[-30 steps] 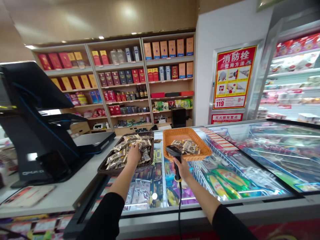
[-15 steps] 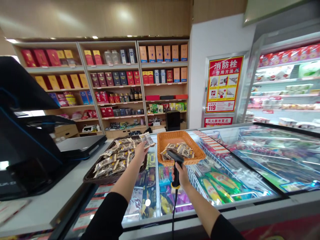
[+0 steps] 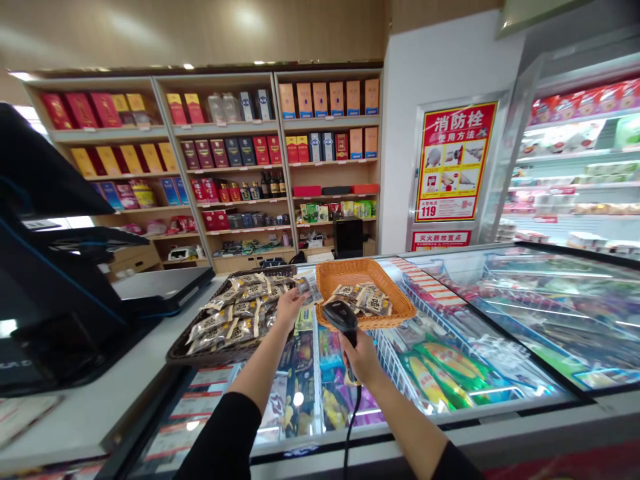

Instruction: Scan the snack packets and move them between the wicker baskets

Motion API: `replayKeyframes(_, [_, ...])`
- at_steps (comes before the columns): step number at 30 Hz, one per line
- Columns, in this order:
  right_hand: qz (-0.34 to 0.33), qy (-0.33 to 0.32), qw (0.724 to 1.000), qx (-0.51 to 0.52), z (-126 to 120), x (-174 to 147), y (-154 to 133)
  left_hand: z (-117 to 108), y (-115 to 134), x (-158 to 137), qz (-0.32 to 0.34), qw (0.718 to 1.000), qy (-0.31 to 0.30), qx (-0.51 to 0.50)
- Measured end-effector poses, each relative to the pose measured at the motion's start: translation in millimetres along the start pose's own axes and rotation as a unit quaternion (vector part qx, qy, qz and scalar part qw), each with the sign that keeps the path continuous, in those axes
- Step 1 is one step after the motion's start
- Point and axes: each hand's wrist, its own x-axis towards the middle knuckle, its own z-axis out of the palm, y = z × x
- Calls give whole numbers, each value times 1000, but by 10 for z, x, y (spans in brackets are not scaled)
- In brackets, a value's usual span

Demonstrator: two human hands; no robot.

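Observation:
Pinched in my left hand [image 3: 290, 307] is a small clear snack packet [image 3: 309, 288], held up between the two baskets. Below and left of it, a dark brown wicker basket [image 3: 187, 353] holds a heap of similar packets [image 3: 245, 309]. Wrapped round the handle of a black barcode scanner [image 3: 341, 316] is my right hand [image 3: 363, 359]; the scanner's head points up and left toward the packet. Its cable hangs down toward the freezer's front edge. Just behind the scanner stands an orange wicker basket [image 3: 395, 287] with several packets [image 3: 367, 299] inside.
Both baskets rest on a glass-topped chest freezer [image 3: 450, 373] filled with packaged goods. At left, a black checkout terminal [image 3: 55, 280] stands on a counter [image 3: 120, 380]. Behind are shelves of boxed goods [image 3: 253, 151], and a refrigerated display [image 3: 575, 173] stands at right.
My left hand has carried the packet rightward and slightly down, to the orange basket's left edge. The scanner in my right hand has turned and tilted toward the packet. The view has shifted slightly.

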Motion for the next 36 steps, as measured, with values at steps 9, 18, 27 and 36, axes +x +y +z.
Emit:
replayKeyframes(9, [-21,-13,999,-45,29,-7,-2,13,15,-27,6,1000,-5,-2])
replayKeyframes(18, [-9,-17,999,-45,32,-11,-6,16,110,-84,8,1000,1,12])
replayKeyframes(27, [64,83,977,185,-104,114,69,83,153,2,118,977,-4,176])
replayKeyframes(36, [91,245,925,276,-328,315,137,765,289,67,128,809,-291,495])
